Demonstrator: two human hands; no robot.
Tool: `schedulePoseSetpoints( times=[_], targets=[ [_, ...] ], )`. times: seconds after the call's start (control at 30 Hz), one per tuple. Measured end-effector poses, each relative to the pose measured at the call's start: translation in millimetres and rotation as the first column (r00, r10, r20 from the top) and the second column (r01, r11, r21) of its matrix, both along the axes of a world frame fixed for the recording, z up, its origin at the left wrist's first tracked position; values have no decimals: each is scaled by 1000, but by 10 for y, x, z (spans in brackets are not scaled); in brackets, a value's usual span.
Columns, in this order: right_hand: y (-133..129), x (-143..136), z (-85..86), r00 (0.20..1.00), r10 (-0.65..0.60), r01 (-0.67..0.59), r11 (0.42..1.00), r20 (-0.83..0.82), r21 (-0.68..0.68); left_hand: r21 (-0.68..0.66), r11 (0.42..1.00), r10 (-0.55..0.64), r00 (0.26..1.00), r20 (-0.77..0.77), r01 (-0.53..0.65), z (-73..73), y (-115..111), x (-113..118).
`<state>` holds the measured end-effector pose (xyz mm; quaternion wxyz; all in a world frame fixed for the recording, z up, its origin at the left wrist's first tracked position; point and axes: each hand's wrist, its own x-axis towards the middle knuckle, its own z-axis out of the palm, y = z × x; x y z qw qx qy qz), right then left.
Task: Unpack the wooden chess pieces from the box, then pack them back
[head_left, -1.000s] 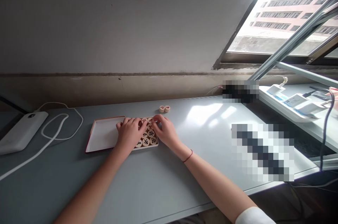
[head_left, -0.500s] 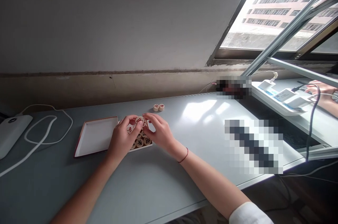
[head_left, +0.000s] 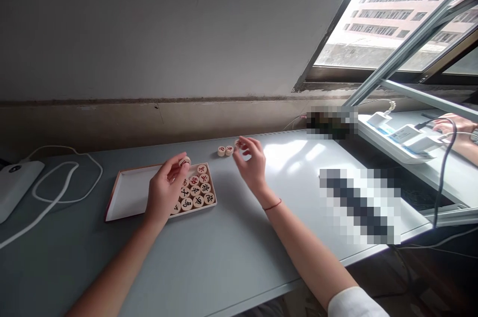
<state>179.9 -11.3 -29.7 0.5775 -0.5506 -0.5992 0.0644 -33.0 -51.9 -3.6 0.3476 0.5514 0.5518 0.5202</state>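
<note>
Round wooden pieces with red and black characters fill a shallow box [head_left: 213, 196] on the grey table. Over the box's left part, my left hand [head_left: 164, 190] pinches a round piece [head_left: 184, 161] between thumb and fingers. Behind and to the right of the box, two short stacks [head_left: 225, 151] stand side by side. My right hand [head_left: 253, 162] is just right of these, its fingertips at another piece [head_left: 238, 143] that they partly cover. To the left, the white-lined box lid [head_left: 130, 192] lies open side up, partly behind my left hand.
A white device [head_left: 18, 187] with a looping white cable is at the far left. On the right, a power strip [head_left: 399, 142] with plugs sits beside a metal frame. Another person's hand [head_left: 457, 122] shows at the right edge. A blurred-out object [head_left: 358, 207] lies on the table's right part.
My right hand has left the box and moved right and back with a piece to beside the stacks. My left hand has shifted slightly left, still pinching a piece. More of the box's pieces show.
</note>
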Motion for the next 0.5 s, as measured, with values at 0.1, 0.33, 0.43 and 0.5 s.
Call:
schedulePoseSetpoints(
  times=[0.1,0.33,0.43,0.5],
  targets=[
    [132,215,-86,991,-132,132,977,12,-167,-55,998,5,1000,3,-5,-31,29,-20],
    [212,250,-308,976,-75,146,921,204,-360,-45,998,-58,994,-98,54,-81,30,-7],
    [231,237,-338,967,-75,160,922,242,-353,-25,997,-79,981,-175,76,-64,9,11],
    [241,244,-348,954,-91,196,910,285,-364,-12,996,-91,972,-216,90,-58,-3,22]
  ],
)
